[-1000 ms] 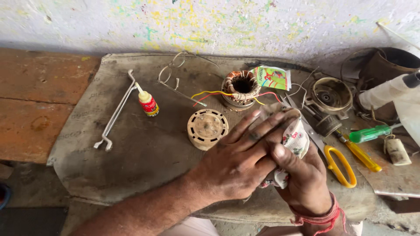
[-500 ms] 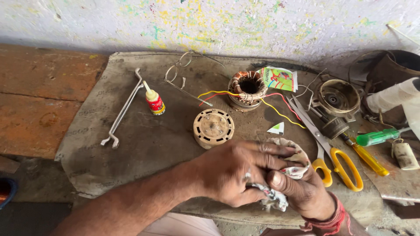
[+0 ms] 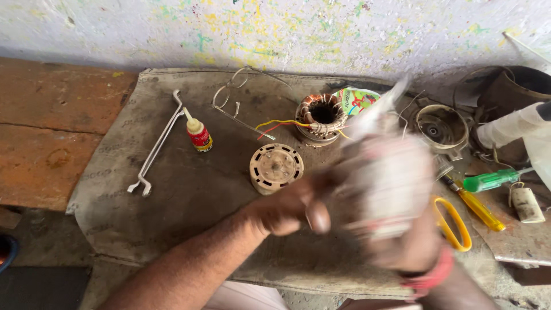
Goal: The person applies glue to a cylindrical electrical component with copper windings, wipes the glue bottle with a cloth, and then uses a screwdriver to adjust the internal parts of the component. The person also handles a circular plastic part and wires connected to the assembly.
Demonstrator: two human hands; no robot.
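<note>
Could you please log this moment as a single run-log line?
left hand: by white wad | right hand: blurred, grips white wad | mat: round cover, glue bottle

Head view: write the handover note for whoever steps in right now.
Left hand: raised over the mat, fingers curled; blurred, grip unclear.
Right hand: raised, around a whitish crumpled wrapper; motion blur hides detail.
On the grey mat: copper-wound stator with loose yellow and red wires, round vented cover, small glue bottle, long spanner, wire spectacles.
Right of the hands: yellow-handled scissors, green-handled screwdriver.
Done: stator and cover lie apart.
Left: cannot tell from this view.
</note>
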